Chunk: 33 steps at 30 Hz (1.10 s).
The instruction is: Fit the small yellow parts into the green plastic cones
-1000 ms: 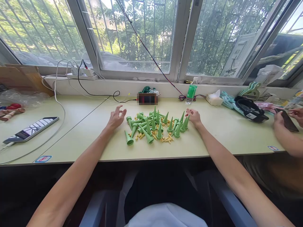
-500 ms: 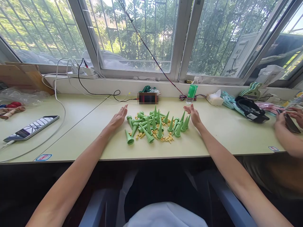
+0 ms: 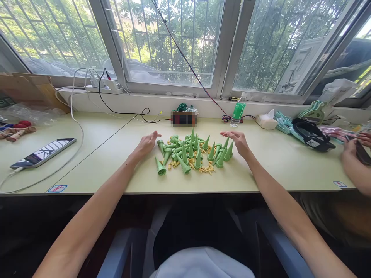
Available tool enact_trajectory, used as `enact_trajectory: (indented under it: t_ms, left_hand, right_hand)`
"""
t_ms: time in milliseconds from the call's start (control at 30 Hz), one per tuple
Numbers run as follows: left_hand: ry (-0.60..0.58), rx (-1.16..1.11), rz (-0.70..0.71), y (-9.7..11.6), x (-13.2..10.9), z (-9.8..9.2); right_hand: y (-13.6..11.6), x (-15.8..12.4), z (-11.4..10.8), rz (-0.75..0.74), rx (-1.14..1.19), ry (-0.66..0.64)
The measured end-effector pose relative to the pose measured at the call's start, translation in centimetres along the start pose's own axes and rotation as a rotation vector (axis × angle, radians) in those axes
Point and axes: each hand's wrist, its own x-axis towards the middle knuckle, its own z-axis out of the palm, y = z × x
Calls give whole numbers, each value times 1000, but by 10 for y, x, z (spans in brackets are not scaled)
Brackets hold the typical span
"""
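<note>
Several green plastic cones [image 3: 184, 153] lie and stand in a pile at the middle of the table. Small yellow plastic pieces [image 3: 208, 168] are scattered among them and in front. At the left of the pile is my left hand [image 3: 147, 143], open, its fingers stretched out and holding nothing. My right hand [image 3: 237, 139] is by the right side of the pile, also open, with its fingers pointing inward above the outermost cones. Whether its fingertips touch a cone I cannot tell.
A phone [image 3: 43, 153] with a white cable lies at left. Behind the pile are a pixelated box [image 3: 183, 119], a water bottle [image 3: 238, 111] and a tissue box [image 3: 266, 120]. A black strapped device [image 3: 313, 134] and another person's hands [image 3: 352, 154] with a phone are at right.
Both hands have turned their fingers inward toward the pile. The whole view has shifted slightly. The cones look the same as before.
</note>
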Motion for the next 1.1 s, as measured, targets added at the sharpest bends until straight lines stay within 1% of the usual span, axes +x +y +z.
enact_trajectory:
  t_ms: [100,367,600,667,800,867,1100]
  left_hand:
    - [1,10,-24,-2,1,0]
    - [0,18,-35,-5,3,1]
    - [1,11,-29,-7,4,2]
    - [5,6,-31,-8,4,2]
    - [0,1,-36,-8,4,3]
    - [-4,-4,-39,-9,4,3]
    - [-19,-1,-45,-8,3,2]
  right_hand:
    - [-1,-1,1,29,-22,-20]
    - [0,-1,0,84,-74,-55]
    - [13,2,2,193,-105,-100]
    - [14,2,3,173,-83,-66]
    - [6,2,3,58,-10,35]
    - [2,1,3,39,4,53]
    - [4,1,3,36,23,34]
